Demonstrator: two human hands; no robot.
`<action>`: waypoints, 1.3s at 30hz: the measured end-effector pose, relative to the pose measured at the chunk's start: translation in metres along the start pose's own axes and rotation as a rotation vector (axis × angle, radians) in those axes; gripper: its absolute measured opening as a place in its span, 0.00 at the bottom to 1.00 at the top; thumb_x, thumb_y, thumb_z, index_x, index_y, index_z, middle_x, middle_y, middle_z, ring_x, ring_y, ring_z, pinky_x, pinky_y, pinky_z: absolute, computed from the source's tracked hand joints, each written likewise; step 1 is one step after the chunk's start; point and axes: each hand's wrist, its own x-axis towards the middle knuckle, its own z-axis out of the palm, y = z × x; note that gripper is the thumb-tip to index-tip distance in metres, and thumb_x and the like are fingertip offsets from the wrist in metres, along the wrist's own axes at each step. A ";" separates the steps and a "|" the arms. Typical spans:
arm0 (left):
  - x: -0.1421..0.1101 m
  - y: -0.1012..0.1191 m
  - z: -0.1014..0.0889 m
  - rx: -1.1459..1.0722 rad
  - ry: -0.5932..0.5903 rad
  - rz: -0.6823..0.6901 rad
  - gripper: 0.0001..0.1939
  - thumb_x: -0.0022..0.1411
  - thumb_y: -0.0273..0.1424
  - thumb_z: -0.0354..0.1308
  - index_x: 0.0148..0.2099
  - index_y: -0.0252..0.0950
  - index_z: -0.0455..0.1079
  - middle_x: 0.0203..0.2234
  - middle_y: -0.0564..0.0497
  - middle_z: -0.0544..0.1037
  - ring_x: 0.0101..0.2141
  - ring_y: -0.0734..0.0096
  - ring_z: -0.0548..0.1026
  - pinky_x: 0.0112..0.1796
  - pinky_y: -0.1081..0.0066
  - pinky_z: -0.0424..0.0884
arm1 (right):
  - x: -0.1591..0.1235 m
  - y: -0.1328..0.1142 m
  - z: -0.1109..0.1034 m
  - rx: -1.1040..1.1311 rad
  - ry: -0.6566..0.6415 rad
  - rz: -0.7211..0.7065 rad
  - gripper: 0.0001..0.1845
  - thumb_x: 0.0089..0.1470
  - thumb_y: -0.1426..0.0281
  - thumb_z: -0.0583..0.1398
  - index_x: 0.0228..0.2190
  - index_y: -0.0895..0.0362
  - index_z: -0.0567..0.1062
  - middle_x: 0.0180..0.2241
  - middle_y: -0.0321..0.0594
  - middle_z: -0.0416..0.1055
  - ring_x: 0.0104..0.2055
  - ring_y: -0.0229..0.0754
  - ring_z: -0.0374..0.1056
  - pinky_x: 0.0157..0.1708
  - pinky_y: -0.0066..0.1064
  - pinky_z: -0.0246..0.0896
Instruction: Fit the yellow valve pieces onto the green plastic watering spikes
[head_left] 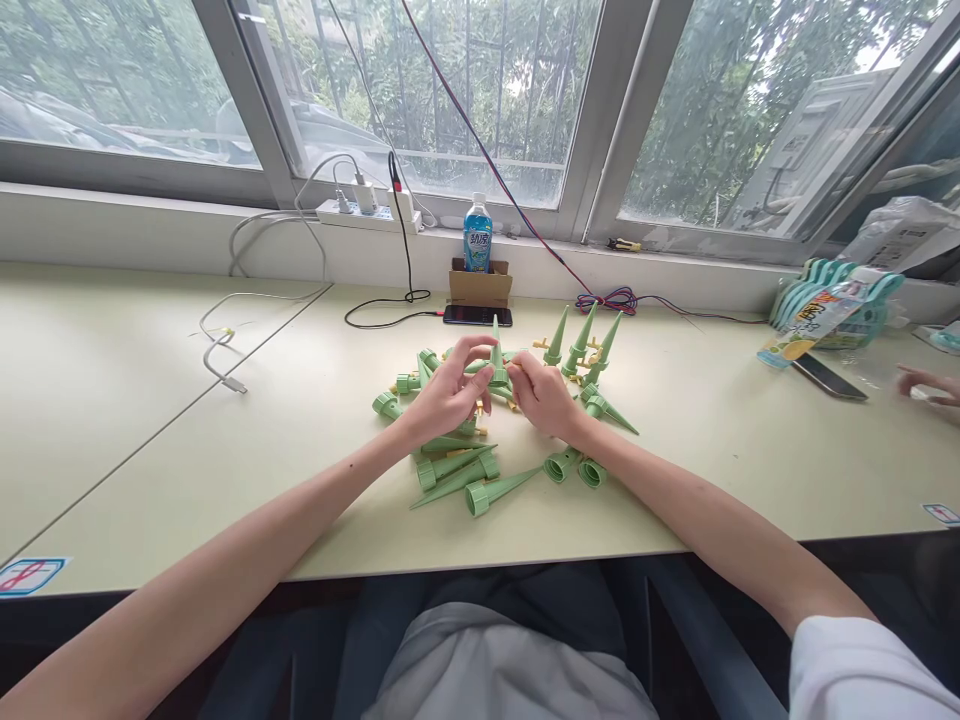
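- A wide window (439, 90) with grey frames (624, 110) stretched across the far side.
- Green trees (682, 150) and dark bars (501, 70) stood outside in daylight.
- A white ledge (150, 230) ran below, behind a pale table (97, 340).
- A dark chair (697, 630) stood at the table's near edge.

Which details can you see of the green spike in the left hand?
The green spike looks like plastic: a slim, pointed cone on a wider, ribbed collar. It is roughly upright, tip up, above the table. The left hand holds it; the right hand is close against its collar side, contact unclear.
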 end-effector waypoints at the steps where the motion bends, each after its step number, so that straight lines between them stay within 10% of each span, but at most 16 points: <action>1: 0.000 0.000 0.000 0.000 0.002 0.002 0.20 0.69 0.42 0.50 0.59 0.44 0.56 0.55 0.43 0.66 0.24 0.81 0.76 0.18 0.78 0.70 | 0.000 0.000 0.000 0.000 0.001 0.000 0.15 0.68 0.60 0.46 0.31 0.53 0.60 0.19 0.31 0.63 0.19 0.34 0.57 0.23 0.26 0.51; 39: 0.000 0.002 -0.001 0.043 0.004 0.044 0.20 0.66 0.41 0.53 0.57 0.41 0.58 0.56 0.41 0.67 0.24 0.82 0.75 0.20 0.78 0.70 | 0.000 0.000 -0.002 -0.015 0.003 -0.005 0.17 0.68 0.59 0.45 0.29 0.53 0.59 0.20 0.31 0.63 0.19 0.34 0.56 0.24 0.26 0.53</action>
